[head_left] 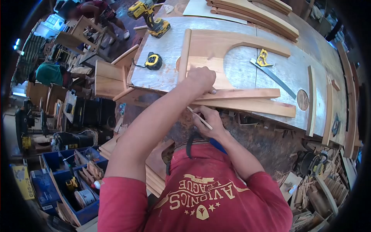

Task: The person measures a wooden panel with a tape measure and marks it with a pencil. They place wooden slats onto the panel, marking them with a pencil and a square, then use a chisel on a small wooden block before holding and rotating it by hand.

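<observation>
My left hand (201, 78) is closed with its fingers curled down at the near end of a wooden strip (247, 93). Its thumb presses on the wood. In my right hand (210, 123), just below the table edge, is a pencil (205, 123), its upper end pointing toward the wood. A second wooden piece (266, 106) lies angled alongside the strip. Beyond them rests a curved wooden panel (210, 44), with a round wooden rail (185, 54) along its left side.
On the worktable (166, 50) lie a tape measure (153, 61), a cordless drill (148, 17) and a try square (272, 73). Curved wooden pieces (255, 17) are stacked at the back. A blue toolbox (85, 214) stands at lower left. Another person (91, 11) bends over farther off.
</observation>
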`<state>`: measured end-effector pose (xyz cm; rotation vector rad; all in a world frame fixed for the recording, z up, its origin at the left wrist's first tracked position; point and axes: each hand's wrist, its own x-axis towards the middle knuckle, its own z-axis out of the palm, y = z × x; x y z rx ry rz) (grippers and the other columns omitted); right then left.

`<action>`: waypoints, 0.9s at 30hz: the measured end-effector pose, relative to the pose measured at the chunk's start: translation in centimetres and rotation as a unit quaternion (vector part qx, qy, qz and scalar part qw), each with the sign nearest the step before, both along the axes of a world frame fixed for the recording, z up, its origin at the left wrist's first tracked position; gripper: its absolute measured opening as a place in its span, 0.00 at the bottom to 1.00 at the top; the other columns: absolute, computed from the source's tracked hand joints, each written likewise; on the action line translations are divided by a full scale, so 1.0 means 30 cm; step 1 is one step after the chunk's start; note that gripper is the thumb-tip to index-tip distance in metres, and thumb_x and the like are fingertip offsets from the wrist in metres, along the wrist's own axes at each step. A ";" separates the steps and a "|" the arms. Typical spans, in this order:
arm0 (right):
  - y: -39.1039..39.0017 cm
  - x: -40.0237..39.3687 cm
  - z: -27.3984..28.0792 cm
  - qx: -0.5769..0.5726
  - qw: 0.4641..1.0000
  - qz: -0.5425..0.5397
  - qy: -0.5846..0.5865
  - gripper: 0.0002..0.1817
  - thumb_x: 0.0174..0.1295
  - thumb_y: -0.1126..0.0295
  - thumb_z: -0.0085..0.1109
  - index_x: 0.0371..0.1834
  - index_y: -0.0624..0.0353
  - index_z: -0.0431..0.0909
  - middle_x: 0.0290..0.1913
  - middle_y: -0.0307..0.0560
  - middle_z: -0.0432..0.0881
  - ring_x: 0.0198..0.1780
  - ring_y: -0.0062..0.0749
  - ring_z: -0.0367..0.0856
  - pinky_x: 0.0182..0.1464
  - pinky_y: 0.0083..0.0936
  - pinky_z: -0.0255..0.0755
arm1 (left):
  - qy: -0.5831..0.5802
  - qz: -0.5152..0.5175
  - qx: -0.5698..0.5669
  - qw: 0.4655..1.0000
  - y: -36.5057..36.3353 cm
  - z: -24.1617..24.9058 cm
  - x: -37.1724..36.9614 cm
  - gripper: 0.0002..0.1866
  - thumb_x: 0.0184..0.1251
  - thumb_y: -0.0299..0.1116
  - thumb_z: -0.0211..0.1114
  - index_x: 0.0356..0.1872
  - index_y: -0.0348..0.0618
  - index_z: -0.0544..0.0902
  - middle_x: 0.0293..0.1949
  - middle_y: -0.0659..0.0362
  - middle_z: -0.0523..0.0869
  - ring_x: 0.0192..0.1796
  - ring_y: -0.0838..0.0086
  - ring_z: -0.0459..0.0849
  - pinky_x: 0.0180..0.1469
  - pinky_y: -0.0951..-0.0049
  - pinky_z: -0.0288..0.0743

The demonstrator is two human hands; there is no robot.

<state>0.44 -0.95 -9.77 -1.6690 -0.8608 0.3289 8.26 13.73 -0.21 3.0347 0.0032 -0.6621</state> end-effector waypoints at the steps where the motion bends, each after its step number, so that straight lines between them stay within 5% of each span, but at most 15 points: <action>1: 0.005 0.006 -0.005 -0.003 1.000 0.005 -0.001 0.08 0.65 0.69 0.61 0.41 0.61 0.84 0.29 0.56 0.84 0.31 0.52 0.86 0.36 0.41 0.79 | -0.003 -0.002 0.002 1.000 0.000 0.001 0.004 0.31 0.55 0.58 0.78 0.45 0.37 0.87 0.45 0.46 0.90 0.52 0.53 0.90 0.53 0.57 0.85; 6: 0.042 -0.005 -0.071 0.023 0.999 0.013 -0.023 0.11 0.67 0.66 0.62 0.46 0.58 0.86 0.36 0.53 0.88 0.36 0.45 0.89 0.42 0.36 0.82 | -0.002 -0.014 0.007 1.000 0.037 -0.052 0.011 0.24 0.60 0.51 0.75 0.43 0.39 0.88 0.44 0.45 0.91 0.51 0.53 0.90 0.53 0.57 0.84; 8: 0.094 -0.035 -0.161 0.076 0.984 0.045 0.155 0.14 0.70 0.65 0.60 0.51 0.60 0.86 0.48 0.55 0.90 0.49 0.37 0.89 0.52 0.35 0.82 | -0.057 -0.080 0.045 0.994 0.141 -0.237 0.006 0.17 0.60 0.47 0.72 0.39 0.43 0.90 0.40 0.44 0.91 0.45 0.53 0.91 0.49 0.55 0.83; 9: 0.048 -0.012 -0.021 0.026 0.986 0.063 0.154 0.14 0.69 0.66 0.59 0.52 0.58 0.87 0.46 0.52 0.90 0.47 0.39 0.89 0.51 0.37 0.82 | -0.034 -0.081 0.029 0.996 0.164 -0.250 0.030 0.19 0.59 0.48 0.74 0.39 0.43 0.91 0.41 0.45 0.91 0.45 0.54 0.91 0.50 0.56 0.83; 13: 0.076 0.000 -0.088 0.056 0.996 -0.010 -0.072 0.09 0.66 0.68 0.58 0.41 0.60 0.84 0.36 0.56 0.85 0.38 0.52 0.85 0.42 0.44 0.77 | 0.048 -0.007 -0.004 0.999 0.033 -0.051 0.054 0.21 0.54 0.52 0.81 0.36 0.43 0.93 0.41 0.50 0.93 0.46 0.58 0.91 0.52 0.58 0.83; 21: 0.040 0.014 -0.064 0.008 1.000 0.008 -0.024 0.10 0.65 0.65 0.59 0.40 0.59 0.85 0.31 0.51 0.87 0.36 0.48 0.87 0.42 0.41 0.80 | 0.039 -0.006 0.000 0.999 0.010 -0.024 0.045 0.23 0.53 0.53 0.82 0.38 0.44 0.92 0.43 0.50 0.92 0.48 0.57 0.91 0.53 0.57 0.83; 27: -0.067 0.005 0.049 0.063 0.998 -0.002 -0.027 0.12 0.65 0.67 0.61 0.46 0.60 0.86 0.39 0.57 0.87 0.40 0.48 0.88 0.47 0.39 0.81 | 0.057 -0.041 0.049 0.996 0.045 -0.096 0.075 0.31 0.52 0.59 0.81 0.43 0.40 0.89 0.48 0.47 0.91 0.54 0.53 0.89 0.56 0.56 0.83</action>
